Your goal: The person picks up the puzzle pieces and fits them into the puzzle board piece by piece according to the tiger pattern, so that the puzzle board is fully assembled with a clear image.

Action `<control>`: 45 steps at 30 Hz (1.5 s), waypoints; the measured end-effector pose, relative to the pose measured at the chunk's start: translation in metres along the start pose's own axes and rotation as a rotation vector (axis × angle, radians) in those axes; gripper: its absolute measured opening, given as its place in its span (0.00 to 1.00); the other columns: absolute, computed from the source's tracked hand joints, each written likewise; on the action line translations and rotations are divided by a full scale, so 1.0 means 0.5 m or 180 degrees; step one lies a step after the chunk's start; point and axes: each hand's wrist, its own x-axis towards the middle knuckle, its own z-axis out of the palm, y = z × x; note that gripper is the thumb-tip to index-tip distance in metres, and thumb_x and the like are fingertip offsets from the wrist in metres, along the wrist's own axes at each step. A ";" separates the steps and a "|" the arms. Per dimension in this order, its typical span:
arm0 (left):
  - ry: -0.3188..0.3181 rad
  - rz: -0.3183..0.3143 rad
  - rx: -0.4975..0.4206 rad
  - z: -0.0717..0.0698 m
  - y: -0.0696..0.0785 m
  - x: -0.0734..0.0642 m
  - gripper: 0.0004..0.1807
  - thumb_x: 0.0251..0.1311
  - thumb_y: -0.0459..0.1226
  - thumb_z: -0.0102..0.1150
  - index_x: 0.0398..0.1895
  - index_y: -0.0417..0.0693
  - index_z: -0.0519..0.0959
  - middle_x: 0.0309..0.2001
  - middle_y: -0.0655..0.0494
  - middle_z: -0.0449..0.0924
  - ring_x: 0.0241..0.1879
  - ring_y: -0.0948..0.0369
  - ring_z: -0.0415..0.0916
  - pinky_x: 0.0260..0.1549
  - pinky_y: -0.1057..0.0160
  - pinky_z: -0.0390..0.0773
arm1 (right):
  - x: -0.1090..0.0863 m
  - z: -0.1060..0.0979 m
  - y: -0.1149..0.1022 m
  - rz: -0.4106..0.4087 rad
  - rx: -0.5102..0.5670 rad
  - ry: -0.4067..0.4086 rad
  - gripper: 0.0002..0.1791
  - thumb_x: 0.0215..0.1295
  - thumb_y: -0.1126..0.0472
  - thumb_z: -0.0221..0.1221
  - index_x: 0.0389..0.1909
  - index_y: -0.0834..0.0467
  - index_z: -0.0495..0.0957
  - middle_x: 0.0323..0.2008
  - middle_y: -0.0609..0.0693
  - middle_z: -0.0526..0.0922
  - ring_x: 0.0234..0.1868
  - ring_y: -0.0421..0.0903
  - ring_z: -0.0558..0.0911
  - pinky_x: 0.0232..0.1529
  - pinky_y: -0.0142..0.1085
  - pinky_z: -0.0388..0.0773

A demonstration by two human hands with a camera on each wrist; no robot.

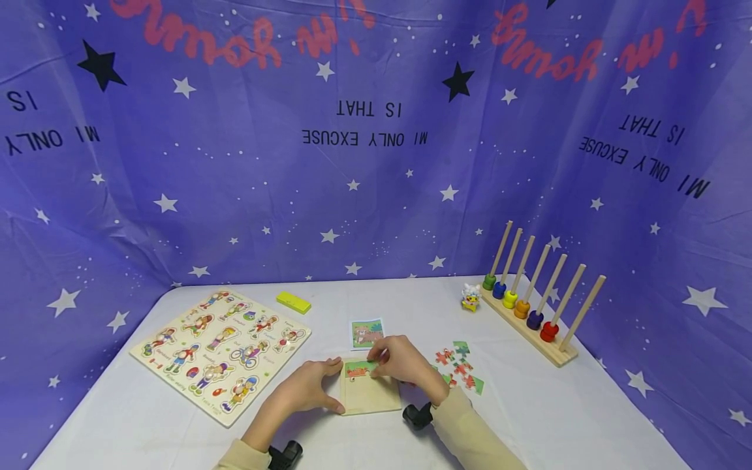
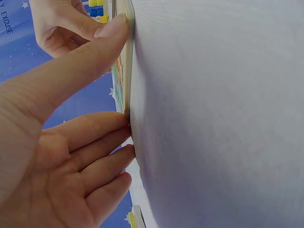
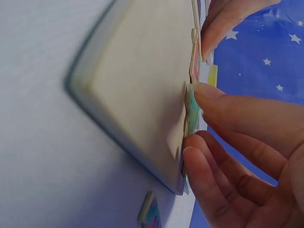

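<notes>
On the white tabletop [image 1: 564, 418], between the person's two hands, lay a shallow wooden tray [image 1: 371, 397] with a red and green puzzle piece [image 1: 356, 371] near its far left corner. Just beside that piece, along the tray's far side, the right hand [image 1: 405, 364] pinched a green puzzle piece [image 3: 192, 113] between thumb and fingertips. The left hand [image 1: 308, 386] was spread along the tray's left edge, its thumb at the near corner and its fingers, nearly straight, at the far one. Just beyond the tray lay a picture card [image 1: 367, 334], and to the right were scattered loose puzzle pieces [image 1: 464, 367], partly hidden by the right arm. Farther off stood a small figurine [image 1: 470, 297] beside a wooden peg stand [image 1: 531, 328] with coloured beads; on the left lay a large puzzle board [image 1: 223, 349] and a yellow block [image 1: 294, 302]. Behind everything hung a purple starry curtain [image 1: 376, 209]
</notes>
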 end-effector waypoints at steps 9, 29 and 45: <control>0.0000 -0.0010 0.0011 0.001 -0.002 0.000 0.48 0.34 0.46 0.79 0.60 0.30 0.71 0.64 0.37 0.68 0.64 0.39 0.64 0.64 0.41 0.61 | 0.001 0.007 0.002 0.0023 -0.0044 -0.0003 0.09 0.47 0.69 0.73 0.31 0.59 0.85 0.26 0.45 0.82 0.23 0.36 0.74 0.22 0.27 0.74; -0.0024 -0.0046 -0.0026 -0.001 0.004 0.000 0.49 0.34 0.46 0.79 0.60 0.29 0.71 0.64 0.37 0.68 0.64 0.38 0.64 0.64 0.40 0.61 | 0.006 0.004 0.002 -0.0187 -0.0118 -0.0068 0.08 0.47 0.71 0.72 0.30 0.57 0.87 0.29 0.46 0.81 0.29 0.40 0.76 0.27 0.26 0.74; -0.0024 -0.0062 -0.0016 -0.002 0.004 0.001 0.49 0.33 0.46 0.79 0.60 0.30 0.71 0.64 0.38 0.68 0.64 0.39 0.64 0.64 0.41 0.61 | 0.005 0.000 0.003 -0.0196 -0.0169 -0.0238 0.09 0.50 0.69 0.71 0.33 0.56 0.87 0.29 0.43 0.80 0.30 0.38 0.76 0.28 0.26 0.75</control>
